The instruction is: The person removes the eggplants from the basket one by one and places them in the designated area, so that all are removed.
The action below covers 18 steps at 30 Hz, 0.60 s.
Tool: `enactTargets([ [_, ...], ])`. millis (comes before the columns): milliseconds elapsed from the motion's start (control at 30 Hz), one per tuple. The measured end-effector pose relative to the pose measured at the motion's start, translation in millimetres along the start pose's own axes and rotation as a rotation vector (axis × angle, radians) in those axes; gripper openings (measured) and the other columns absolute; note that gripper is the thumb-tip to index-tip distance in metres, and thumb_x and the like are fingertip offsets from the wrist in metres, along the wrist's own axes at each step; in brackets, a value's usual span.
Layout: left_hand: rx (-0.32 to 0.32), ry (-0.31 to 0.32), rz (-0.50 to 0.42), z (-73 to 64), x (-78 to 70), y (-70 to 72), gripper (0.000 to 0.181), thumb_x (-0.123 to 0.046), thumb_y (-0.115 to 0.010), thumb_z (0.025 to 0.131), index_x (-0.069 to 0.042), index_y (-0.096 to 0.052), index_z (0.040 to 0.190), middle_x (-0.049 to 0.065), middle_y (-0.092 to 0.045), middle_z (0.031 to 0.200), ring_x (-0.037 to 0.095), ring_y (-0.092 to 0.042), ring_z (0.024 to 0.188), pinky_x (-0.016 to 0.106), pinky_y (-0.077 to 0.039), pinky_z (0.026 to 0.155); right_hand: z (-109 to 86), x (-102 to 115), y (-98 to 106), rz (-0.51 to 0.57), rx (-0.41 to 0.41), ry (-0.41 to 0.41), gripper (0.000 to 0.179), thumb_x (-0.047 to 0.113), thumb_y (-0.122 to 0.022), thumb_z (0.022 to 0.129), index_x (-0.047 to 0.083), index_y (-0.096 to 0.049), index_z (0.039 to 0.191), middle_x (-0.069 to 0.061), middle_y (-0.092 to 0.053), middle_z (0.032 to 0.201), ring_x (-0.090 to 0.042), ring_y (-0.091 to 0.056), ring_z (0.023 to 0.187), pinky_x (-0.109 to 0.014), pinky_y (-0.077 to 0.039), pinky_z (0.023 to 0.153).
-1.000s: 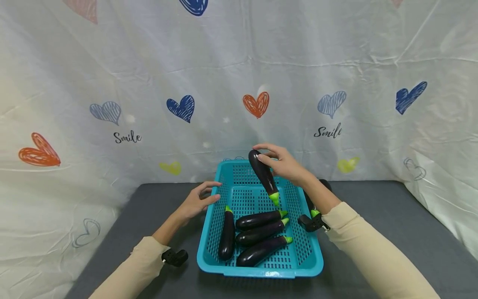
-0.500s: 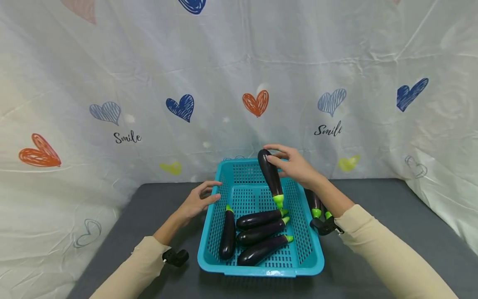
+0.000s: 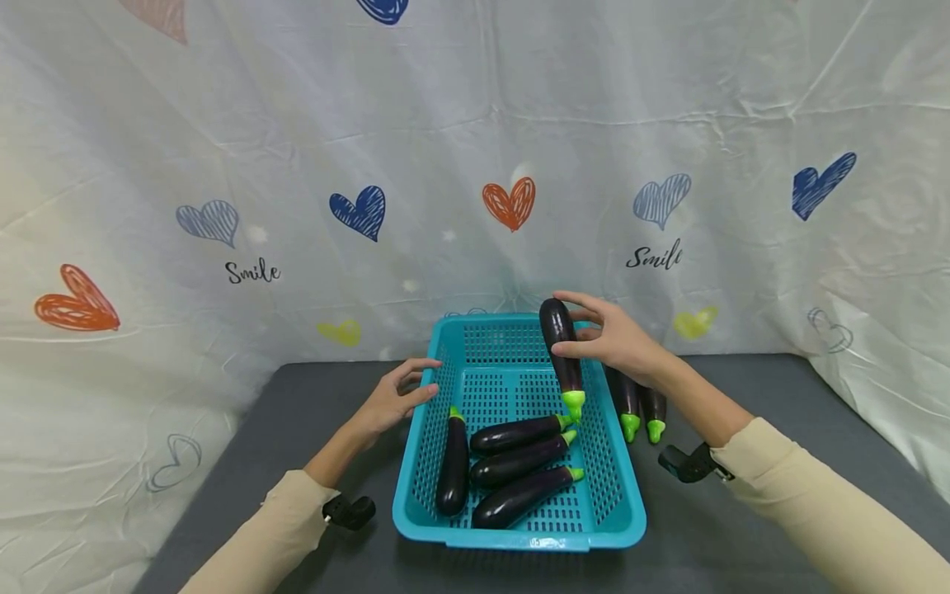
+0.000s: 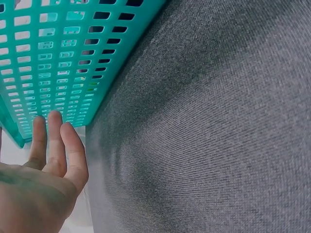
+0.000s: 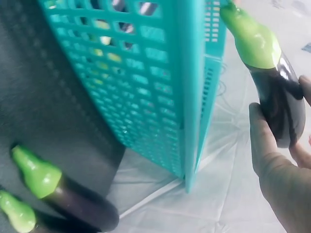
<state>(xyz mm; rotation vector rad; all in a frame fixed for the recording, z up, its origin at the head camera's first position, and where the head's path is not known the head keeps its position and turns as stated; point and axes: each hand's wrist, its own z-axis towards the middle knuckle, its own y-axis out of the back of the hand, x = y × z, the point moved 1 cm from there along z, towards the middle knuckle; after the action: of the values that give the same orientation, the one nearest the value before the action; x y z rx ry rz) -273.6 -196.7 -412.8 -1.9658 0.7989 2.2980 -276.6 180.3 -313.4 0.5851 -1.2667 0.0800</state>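
My right hand (image 3: 622,342) holds a dark purple eggplant (image 3: 561,346) over the right side of a turquoise mesh basket (image 3: 519,540), its green stem end hanging down. In the right wrist view, thumb and fingers grip this eggplant (image 5: 279,99) near its rounded end, beside the basket wall. My left hand (image 3: 393,398) is at the basket's left rim, fingers relaxed. The left wrist view has three fairly straight fingers (image 4: 57,141) by the outer mesh wall; whether they press it I cannot tell. Several eggplants (image 3: 519,462) lie inside the basket, one lengthwise (image 3: 453,470) along the left.
Outside the basket's right wall, two eggplants (image 3: 655,408) lie side by side on the dark grey tabletop (image 3: 735,429), stems toward me. A white curtain (image 3: 445,124) with printed hearts hangs behind the table. Each wrist carries a black camera (image 3: 347,513) on a strap.
My right hand has carried the eggplant rightward from the basket's middle toward its right rim. The two eggplants outside have come into fuller view. My left hand has stayed put.
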Motion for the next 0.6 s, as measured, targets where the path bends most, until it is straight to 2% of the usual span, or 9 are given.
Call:
enactTargets([
  [200,-0.003,0.001,-0.010,-1.1,-0.6,1.1,0.047,-0.027,-0.063,0.104,-0.017,-0.051,0.148,0.020,-0.039,0.154,0.039,-0.036,0.140,0.052,-0.046,0.091,-8.9,-3,4,-0.008,-0.013,-0.002,0.077,0.016,-0.078,0.094,0.018,-0.037,0.159,-0.019,-0.034,0.155,-0.047,-0.043,0.135,-0.060,-0.042,0.101],
  [400,0.012,-0.001,-0.025,-1.5,-0.2,1.2,0.047,-0.026,-0.063,0.104,-0.016,-0.050,0.149,0.022,-0.039,0.153,0.041,-0.037,0.139,0.054,-0.047,0.092,-16.9,-3,9,0.019,-0.041,-0.034,0.077,0.014,-0.077,0.093,0.017,-0.036,0.159,-0.026,-0.039,0.148,-0.048,-0.055,0.122,-0.053,-0.054,0.085],
  [600,0.013,-0.004,-0.026,-1.9,-0.5,1.2,0.047,-0.027,-0.063,0.104,-0.017,-0.051,0.149,0.021,-0.039,0.154,0.040,-0.036,0.140,0.055,-0.046,0.094,-25.1,-3,16,0.032,-0.070,-0.027,0.076,0.013,-0.077,0.093,0.017,-0.037,0.158,-0.025,-0.039,0.148,-0.045,-0.062,0.115,-0.050,-0.057,0.080],
])
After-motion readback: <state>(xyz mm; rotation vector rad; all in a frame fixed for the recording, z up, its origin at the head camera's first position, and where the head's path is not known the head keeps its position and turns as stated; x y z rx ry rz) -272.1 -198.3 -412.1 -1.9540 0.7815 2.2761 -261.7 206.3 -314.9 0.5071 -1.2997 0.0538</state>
